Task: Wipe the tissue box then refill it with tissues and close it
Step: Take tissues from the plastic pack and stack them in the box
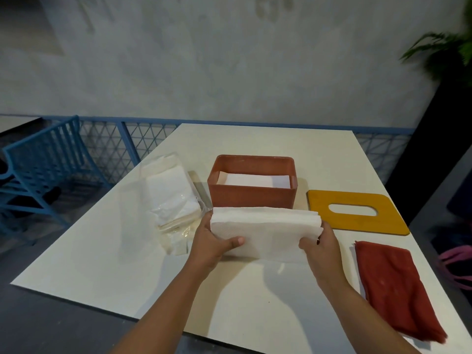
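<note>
A terracotta tissue box (pixel 251 196) stands open at the table's middle, with white tissues lying flat inside it. In front of the box, both hands hold a thick stack of white tissues (pixel 265 232) just above the table. My left hand (pixel 213 242) grips the stack's left end, thumb on top. My right hand (pixel 320 245) grips its right end. The yellow lid (pixel 356 224) with an oval slot lies flat to the right of the box. A folded red cloth (pixel 393 287) lies at the near right of the table.
A clear plastic pack with more white tissues (pixel 173 198) lies left of the box. The white table (pixel 127 251) ends at a blue mesh fence (pixel 132 139) behind. A blue chair (pixel 43 162) stands at the far left, a plant (pixel 444 52) at the right.
</note>
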Available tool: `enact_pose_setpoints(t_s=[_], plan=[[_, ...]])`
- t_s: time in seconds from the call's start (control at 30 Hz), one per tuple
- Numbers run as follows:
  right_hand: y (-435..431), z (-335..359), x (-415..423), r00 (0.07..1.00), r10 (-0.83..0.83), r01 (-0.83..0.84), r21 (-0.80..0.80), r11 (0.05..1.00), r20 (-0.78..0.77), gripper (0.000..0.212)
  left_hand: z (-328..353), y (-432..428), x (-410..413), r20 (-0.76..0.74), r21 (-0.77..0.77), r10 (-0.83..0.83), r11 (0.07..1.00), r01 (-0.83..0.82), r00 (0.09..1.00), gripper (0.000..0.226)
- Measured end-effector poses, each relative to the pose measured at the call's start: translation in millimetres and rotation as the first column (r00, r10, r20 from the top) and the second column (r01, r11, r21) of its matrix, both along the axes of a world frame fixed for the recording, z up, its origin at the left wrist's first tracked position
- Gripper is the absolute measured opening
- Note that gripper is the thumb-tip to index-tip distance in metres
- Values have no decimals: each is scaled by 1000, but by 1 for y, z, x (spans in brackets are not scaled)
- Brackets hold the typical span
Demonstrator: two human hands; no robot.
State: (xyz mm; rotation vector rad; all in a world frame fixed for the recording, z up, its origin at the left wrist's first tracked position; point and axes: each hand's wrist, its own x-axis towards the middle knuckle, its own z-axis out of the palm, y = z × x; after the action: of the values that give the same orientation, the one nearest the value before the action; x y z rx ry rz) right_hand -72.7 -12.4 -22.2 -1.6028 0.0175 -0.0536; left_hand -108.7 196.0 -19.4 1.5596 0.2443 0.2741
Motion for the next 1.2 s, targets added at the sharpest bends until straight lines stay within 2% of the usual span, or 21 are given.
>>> enact_pose_setpoints(t_s=[0.07, 0.2, 0.27, 0.4, 0.53, 0.63, 0.77, 0.9, 0.97, 1.07, 1.2], plan=[[0, 3, 1, 1000, 1, -1, 6, 1000, 5, 52, -1, 1, 0, -16, -3, -10, 1000, 10, 1000, 80], [3, 7, 2, 999, -15, 17, 40, 999, -31, 50, -4, 2, 1, -31, 12, -11, 1000, 11, 999, 54], [4, 11, 1, 999, -26, 28, 56, 998, -25, 48, -3, 3, 3, -28, 19, -3, 1000, 4, 1000, 56], [3, 18, 0, 1000, -26, 25, 60, 998, 12, 48, 4, 7, 7, -2, 25, -8, 1000, 8, 1000, 77], [3, 12, 0, 1000, -17, 17, 41, 999, -6, 51, 1, 9, 7, -33, 26, -50, 998, 50, 998, 55], [5, 8, 2, 998, -35, 38, 59, 998, -43, 52, -5, 8, 6, -49, -6, -63, 998, 63, 997, 63], [8, 14, 3, 998, -36, 42, 113, 993, -59, 51, -3, 6, 7, -29, -5, -40, 999, 40, 999, 51], [5, 16, 3, 999, -30, 32, 114, 993, -22, 45, 1, 10, 9, -15, 14, -52, 999, 52, 999, 72], [4, 12, 2, 999, -9, 14, 96, 995, -52, 43, -1, 10, 9, -40, 19, -61, 998, 61, 997, 62], [4, 8, 4, 993, 16, -6, 93, 996, -114, 54, -8, 9, 7, -65, 8, -83, 996, 84, 994, 55], [3, 12, 4, 995, -3, 13, 97, 995, -102, 54, -3, 7, 5, -56, 68, -44, 997, 48, 997, 42]])
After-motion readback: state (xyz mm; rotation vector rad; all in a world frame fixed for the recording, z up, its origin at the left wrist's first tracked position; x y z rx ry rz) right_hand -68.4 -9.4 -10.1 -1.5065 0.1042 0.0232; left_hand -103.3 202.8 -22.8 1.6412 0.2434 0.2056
